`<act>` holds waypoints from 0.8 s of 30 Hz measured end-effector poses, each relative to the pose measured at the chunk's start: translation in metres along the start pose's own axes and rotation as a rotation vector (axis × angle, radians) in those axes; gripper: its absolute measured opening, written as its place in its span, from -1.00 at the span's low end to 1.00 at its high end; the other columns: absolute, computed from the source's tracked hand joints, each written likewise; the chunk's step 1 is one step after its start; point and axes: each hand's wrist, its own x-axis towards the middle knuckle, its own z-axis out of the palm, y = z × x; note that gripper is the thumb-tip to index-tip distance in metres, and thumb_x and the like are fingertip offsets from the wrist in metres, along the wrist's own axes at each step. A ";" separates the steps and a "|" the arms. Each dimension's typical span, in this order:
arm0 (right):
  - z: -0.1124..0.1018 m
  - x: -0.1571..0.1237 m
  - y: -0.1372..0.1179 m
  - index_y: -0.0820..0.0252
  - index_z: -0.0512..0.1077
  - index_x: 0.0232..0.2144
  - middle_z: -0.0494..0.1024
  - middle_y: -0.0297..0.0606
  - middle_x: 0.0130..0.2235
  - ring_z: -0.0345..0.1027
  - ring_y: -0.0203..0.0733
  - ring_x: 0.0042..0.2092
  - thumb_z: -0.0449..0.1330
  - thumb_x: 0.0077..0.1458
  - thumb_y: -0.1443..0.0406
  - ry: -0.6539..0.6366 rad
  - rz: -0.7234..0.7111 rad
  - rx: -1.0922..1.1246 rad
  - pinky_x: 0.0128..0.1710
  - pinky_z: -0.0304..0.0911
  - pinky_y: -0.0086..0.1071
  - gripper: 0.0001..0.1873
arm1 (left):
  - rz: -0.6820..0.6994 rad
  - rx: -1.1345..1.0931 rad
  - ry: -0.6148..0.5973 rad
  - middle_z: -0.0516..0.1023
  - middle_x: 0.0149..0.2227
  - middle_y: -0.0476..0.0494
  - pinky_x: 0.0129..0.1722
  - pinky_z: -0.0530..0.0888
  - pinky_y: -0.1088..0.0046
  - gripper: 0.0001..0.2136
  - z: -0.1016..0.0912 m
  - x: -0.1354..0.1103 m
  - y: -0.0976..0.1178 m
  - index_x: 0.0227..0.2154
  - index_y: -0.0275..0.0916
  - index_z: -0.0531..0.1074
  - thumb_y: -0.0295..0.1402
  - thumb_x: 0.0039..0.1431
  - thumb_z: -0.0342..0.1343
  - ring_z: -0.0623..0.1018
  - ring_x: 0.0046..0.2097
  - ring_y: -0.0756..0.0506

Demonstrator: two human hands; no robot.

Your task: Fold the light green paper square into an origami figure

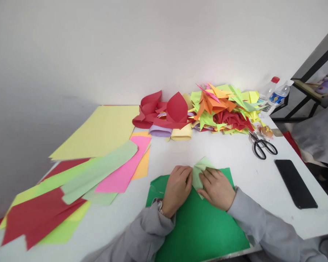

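Right at the centre, a pale green folded paper (197, 179) lies across the far edge of a green board (199, 229), its top corner reaching past onto the white table (169, 156). The left hand (177, 187) is at the paper's left edge, fingers bent and held together with their tips against it; whether they pinch it, I cannot tell. The right hand (217, 187) rests over the paper's right side, fingers curled close together on it and thumb near the lower point; I cannot tell if they clamp it. Both arms wear grey sleeves.

Left of the board, a pink strip (124, 171) lies partly under a pale green strip (101, 171), with red sheets (35, 218) nearer the table's left end. Beyond them spread large yellow sheets (98, 131). Farther back, curled red paper (177, 107) stands beside a pile of folded colourful paper (225, 109). To the right are black-handled scissors (258, 140), a black phone (295, 183) and, behind the scissors, two plastic bottles (277, 97) by the pile.
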 end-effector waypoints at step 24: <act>-0.001 -0.004 0.020 0.27 0.49 -0.19 0.57 -0.09 -0.12 0.34 -0.02 -0.07 0.08 0.24 0.28 0.111 -0.099 0.128 -0.11 0.33 -0.11 -0.77 | 0.112 -0.115 -0.283 0.47 -0.31 -0.13 -0.18 0.40 0.35 -0.85 -0.003 0.036 -0.028 -0.45 -0.23 0.51 -0.47 0.18 0.08 0.43 -0.21 -0.10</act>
